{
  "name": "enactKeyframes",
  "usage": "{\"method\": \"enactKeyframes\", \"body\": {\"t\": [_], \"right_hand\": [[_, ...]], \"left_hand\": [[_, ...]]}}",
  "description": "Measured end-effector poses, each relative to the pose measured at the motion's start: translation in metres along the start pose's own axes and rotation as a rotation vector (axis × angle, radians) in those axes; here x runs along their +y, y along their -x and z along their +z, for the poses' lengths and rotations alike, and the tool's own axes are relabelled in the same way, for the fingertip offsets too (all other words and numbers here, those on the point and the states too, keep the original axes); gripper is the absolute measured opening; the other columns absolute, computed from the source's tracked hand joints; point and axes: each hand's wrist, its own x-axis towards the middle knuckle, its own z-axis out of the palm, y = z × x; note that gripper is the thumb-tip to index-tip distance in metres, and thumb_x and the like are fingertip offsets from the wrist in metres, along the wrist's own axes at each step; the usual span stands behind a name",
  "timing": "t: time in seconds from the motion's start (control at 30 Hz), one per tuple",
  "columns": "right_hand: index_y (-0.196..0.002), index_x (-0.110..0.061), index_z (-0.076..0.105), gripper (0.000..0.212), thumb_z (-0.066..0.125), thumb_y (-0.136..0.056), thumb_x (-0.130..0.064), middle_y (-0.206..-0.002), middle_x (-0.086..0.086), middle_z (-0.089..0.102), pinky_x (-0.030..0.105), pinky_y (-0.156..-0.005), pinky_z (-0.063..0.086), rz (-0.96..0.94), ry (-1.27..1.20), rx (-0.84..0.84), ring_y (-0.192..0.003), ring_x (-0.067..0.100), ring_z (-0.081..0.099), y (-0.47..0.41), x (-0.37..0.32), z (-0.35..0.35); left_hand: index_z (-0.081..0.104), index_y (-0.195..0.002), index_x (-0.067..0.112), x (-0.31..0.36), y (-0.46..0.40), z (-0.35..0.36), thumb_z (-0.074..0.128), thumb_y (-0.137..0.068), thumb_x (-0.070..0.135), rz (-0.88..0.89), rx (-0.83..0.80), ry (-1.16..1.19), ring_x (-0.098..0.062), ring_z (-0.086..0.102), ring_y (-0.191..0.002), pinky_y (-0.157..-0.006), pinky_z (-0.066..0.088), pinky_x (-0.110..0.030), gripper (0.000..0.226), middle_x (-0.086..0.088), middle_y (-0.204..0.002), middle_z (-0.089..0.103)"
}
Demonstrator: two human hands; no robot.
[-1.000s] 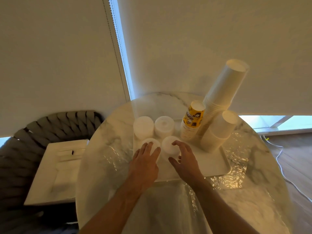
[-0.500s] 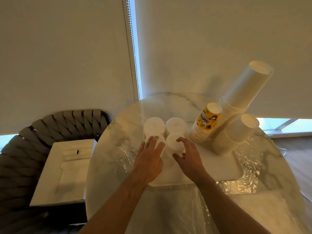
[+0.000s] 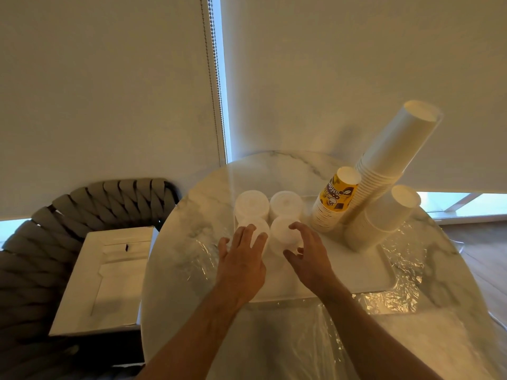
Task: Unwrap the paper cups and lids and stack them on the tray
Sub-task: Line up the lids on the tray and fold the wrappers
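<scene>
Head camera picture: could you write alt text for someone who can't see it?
A person's left hand and right hand touch the two nearer of four lid stacks on a white tray, beside three cup stacks. The tray sits on a round marble table strewn with plastic wrap.

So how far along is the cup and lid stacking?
Nearly done, it seems. Three cup stacks and four lid stacks already stand on the tray, with loose wrap lying on the table. The left hand rests on one front lid stack and the right hand cups the other. No wrapped packs are visible.
</scene>
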Motion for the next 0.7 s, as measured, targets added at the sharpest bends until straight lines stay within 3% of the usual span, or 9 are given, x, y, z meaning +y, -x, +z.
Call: {"method": "enactKeyframes", "body": {"t": [0.13, 0.47, 0.6, 0.7], "right_hand": [[-0.139, -0.028, 0.047, 0.057, 0.071, -0.091, -0.009, -0.152, 0.001, 0.042, 0.046, -0.110, 0.046, -0.012, -0.006, 0.002, -0.136, 0.023, 0.042, 0.001, -0.001, 0.000], [-0.142, -0.029, 0.045, 0.062, 0.071, -0.090, -0.006, -0.151, -0.001, 0.043, 0.040, -0.108, 0.046, -0.056, 0.006, -0.005, -0.137, 0.021, 0.041, 0.008, 0.002, -0.008], [-0.143, -0.030, 0.041, 0.066, 0.072, -0.089, -0.009, -0.152, -0.003, 0.039, 0.051, -0.112, 0.043, -0.037, 0.031, 0.023, -0.138, 0.020, 0.039, 0.015, 0.003, -0.014], [-0.144, -0.031, 0.039, 0.069, 0.071, -0.089, -0.007, -0.153, -0.002, 0.035, 0.052, -0.111, 0.044, -0.009, 0.032, 0.048, -0.135, 0.023, 0.042, 0.025, 0.002, -0.022]], "left_hand": [[0.023, -0.151, 0.031, 0.002, 0.003, -0.001, 0.049, -0.096, 0.030, -0.020, -0.051, -0.049, -0.018, 0.018, -0.147, -0.116, 0.015, -0.051, 0.061, 0.003, -0.159, 0.020], [0.025, -0.150, 0.031, 0.000, 0.004, -0.003, 0.054, -0.093, 0.028, -0.022, -0.058, -0.014, -0.018, 0.013, -0.150, -0.117, 0.010, -0.053, 0.063, 0.001, -0.159, 0.020], [0.027, -0.150, 0.030, 0.005, 0.008, -0.009, 0.054, -0.093, 0.029, 0.013, -0.039, 0.047, -0.017, 0.011, -0.150, -0.117, 0.010, -0.051, 0.064, 0.002, -0.159, 0.020], [0.035, -0.147, 0.030, 0.011, 0.013, -0.014, 0.058, -0.091, 0.027, 0.054, 0.020, 0.129, -0.017, 0.019, -0.148, -0.117, 0.017, -0.046, 0.061, 0.002, -0.157, 0.027]]}}
